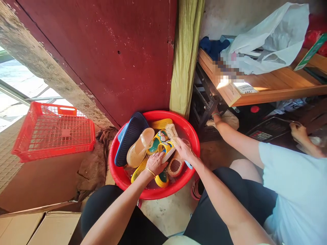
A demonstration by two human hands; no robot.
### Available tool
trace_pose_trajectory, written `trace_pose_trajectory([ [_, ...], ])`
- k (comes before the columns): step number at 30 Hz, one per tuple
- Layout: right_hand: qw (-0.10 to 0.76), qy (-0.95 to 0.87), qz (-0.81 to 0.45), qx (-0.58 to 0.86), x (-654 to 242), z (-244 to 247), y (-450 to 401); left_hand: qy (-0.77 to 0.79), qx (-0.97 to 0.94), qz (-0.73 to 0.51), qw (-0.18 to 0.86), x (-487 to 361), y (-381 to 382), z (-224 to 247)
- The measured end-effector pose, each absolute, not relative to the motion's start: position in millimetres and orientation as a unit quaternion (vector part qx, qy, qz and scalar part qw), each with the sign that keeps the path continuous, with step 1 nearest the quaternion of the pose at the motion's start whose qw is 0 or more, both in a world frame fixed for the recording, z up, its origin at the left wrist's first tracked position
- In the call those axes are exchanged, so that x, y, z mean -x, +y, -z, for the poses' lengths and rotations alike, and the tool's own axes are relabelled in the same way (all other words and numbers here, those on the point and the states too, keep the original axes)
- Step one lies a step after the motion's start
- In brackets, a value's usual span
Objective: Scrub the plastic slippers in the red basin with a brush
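Observation:
A red plastic basin (113, 170) holds water and several slippers and clogs. My left hand (155, 164) is closed on a small yellow and blue slipper (166, 147) with a pale sole, near the basin's middle. In my right hand (186, 150) is a scrubbing brush (171, 132), its pale bristles beside that slipper. A beige clog (139, 149) leans against a dark blue slipper (131, 134) at the left. Below my right hand lies a pinkish-brown slipper (175, 166). Yellow footwear partly shows under my left hand, and some pieces are hidden beneath others.
A red plastic crate (65, 131) sits on cardboard at the left, beside a brown cloth (93, 166). Behind the basin stands a dark red panel (122, 61). At the right, another person (293, 190) reaches below a wooden shelf (276, 97) bearing a white plastic bag (268, 41).

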State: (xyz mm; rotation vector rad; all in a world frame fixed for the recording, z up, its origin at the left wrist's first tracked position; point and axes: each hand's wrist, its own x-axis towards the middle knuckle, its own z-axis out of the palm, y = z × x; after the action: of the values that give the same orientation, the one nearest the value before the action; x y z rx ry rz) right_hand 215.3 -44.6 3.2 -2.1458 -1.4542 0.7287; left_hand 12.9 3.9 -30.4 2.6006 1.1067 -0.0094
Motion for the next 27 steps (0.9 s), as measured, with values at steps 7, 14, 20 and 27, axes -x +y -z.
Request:
trace_pose_trajectory([
  [7,0.245,-0.519,-0.274,0.772,-221.8,0.8,-43.9,0.383,-0.906,0.004,0.178,-18.1,7.2,30.8],
  [14,0.194,-0.52,-0.339,0.76,-202.5,5.6,-48.7,0.522,-0.771,-0.118,0.345,-16.6,43.1,37.3],
  [20,0.159,-0.589,-0.24,0.755,-197.8,5.7,-44.1,0.482,-0.699,-0.268,0.455,-11.1,30.5,28.6],
  [27,0.204,-0.548,-0.233,0.777,-230.3,5.0,-39.0,0.421,-0.865,-0.081,0.263,33.6,30.7,-37.6],
])
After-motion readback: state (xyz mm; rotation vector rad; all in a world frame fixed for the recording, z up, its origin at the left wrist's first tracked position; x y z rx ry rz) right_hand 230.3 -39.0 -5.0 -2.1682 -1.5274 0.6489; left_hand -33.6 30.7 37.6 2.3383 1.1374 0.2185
